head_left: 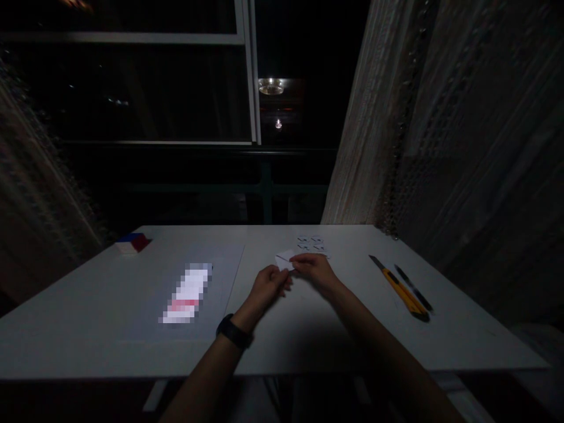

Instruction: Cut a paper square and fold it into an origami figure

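Both my hands meet over the middle of a white table [110, 346] in a dim room. My left hand [269, 286], with a black watch [234, 332] on its wrist, is closed in a pinch on a small white piece of paper [284, 258]. My right hand [315, 269] is closed too, its fingertips gripping the same paper from the right. Just beyond the hands lie several small folded paper pieces [312, 244] in a cluster on the table.
A yellow utility knife [400, 288] and a black pen [413, 287] lie at the right. A blurred white-and-red item [187, 292] rests on a large sheet at the left. A red-and-blue block [132, 242] sits at the far left corner. Curtains flank a dark window.
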A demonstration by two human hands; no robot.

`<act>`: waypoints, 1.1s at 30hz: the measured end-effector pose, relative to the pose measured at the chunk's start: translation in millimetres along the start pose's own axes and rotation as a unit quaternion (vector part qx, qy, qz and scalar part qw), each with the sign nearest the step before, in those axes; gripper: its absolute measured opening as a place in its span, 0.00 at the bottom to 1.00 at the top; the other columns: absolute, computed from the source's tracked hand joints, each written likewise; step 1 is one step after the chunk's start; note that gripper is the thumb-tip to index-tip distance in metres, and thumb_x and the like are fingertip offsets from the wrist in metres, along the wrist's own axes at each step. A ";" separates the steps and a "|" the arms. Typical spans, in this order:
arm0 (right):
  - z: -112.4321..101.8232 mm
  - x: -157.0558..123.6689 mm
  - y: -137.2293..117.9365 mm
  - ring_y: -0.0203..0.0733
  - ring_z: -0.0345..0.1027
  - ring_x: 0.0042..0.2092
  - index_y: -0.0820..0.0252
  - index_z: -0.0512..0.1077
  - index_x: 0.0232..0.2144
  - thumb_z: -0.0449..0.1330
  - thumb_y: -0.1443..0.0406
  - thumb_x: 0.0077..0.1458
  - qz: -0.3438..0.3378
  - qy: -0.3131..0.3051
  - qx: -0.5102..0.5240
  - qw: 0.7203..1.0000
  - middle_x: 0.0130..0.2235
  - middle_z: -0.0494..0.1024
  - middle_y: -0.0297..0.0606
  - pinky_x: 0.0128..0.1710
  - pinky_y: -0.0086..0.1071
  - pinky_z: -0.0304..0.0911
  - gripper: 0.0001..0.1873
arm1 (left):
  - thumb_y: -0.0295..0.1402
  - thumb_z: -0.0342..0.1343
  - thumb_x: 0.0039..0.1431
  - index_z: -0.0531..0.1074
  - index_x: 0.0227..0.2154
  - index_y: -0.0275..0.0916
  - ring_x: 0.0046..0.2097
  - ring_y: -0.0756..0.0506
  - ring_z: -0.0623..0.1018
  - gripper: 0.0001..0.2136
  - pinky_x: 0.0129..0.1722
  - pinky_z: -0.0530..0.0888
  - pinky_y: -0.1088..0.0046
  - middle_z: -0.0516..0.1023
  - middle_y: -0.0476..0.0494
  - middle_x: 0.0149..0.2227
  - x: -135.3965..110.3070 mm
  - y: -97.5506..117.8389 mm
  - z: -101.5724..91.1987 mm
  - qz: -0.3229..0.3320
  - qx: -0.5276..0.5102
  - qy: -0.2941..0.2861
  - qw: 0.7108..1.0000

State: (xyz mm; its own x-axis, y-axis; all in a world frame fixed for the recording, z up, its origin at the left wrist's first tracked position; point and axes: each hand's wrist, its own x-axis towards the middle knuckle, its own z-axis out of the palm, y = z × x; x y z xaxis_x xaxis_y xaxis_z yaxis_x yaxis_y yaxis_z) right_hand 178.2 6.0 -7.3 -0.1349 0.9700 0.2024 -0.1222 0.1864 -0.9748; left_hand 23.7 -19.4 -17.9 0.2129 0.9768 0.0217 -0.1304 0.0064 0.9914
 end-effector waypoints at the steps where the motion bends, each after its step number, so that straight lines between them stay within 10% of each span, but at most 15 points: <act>1: 0.3 -0.3 1.1 0.35 0.67 0.26 0.64 0.76 0.27 0.65 0.64 0.34 -0.001 -0.003 -0.008 1.000 0.24 0.75 0.37 0.29 0.32 0.62 0.13 | 0.42 0.58 0.45 0.66 0.27 0.34 0.27 0.49 0.73 0.15 0.23 0.67 0.77 0.74 0.41 0.28 0.1 1.1 -1.0 -0.007 -0.018 0.010 1.000; 11: 9.7 -12.5 -0.2 0.35 0.66 0.25 0.63 0.75 0.32 0.65 0.69 0.32 0.023 -0.133 -0.040 0.990 0.24 0.74 0.34 0.26 0.28 0.59 0.18 | 0.35 0.62 0.37 0.75 0.23 0.33 0.27 0.48 0.72 0.10 0.28 0.67 0.74 0.76 0.44 0.23 2.2 10.7 -10.4 0.086 0.055 0.195 0.975; 19: 2.2 -10.8 -1.9 0.38 0.69 0.31 0.64 0.74 0.35 0.66 0.66 0.35 0.031 -0.160 -0.016 0.987 0.29 0.76 0.38 0.33 0.31 0.61 0.19 | 0.30 0.63 0.36 0.77 0.25 0.32 0.31 0.45 0.75 0.09 0.34 0.69 0.69 0.78 0.39 0.28 -1.9 13.6 -11.3 0.036 -0.068 0.158 0.984; 33: -3.3 -5.2 1.5 0.37 0.68 0.28 0.65 0.76 0.30 0.67 0.64 0.34 0.031 -0.166 -0.059 0.984 0.27 0.75 0.38 0.30 0.31 0.61 0.15 | 0.32 0.64 0.35 0.77 0.26 0.31 0.31 0.45 0.75 0.12 0.33 0.69 0.71 0.78 0.38 0.28 0.9 7.0 -10.9 0.042 0.005 0.145 0.988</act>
State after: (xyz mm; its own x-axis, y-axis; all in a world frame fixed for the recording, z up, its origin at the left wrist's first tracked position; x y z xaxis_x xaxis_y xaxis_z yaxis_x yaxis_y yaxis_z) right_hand 182.0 1.7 -10.1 -0.4555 0.8787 0.1427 0.0095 0.1651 -0.9862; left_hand 12.4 -16.2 -12.3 -0.0858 0.9940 0.0681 -0.1252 -0.0786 0.9890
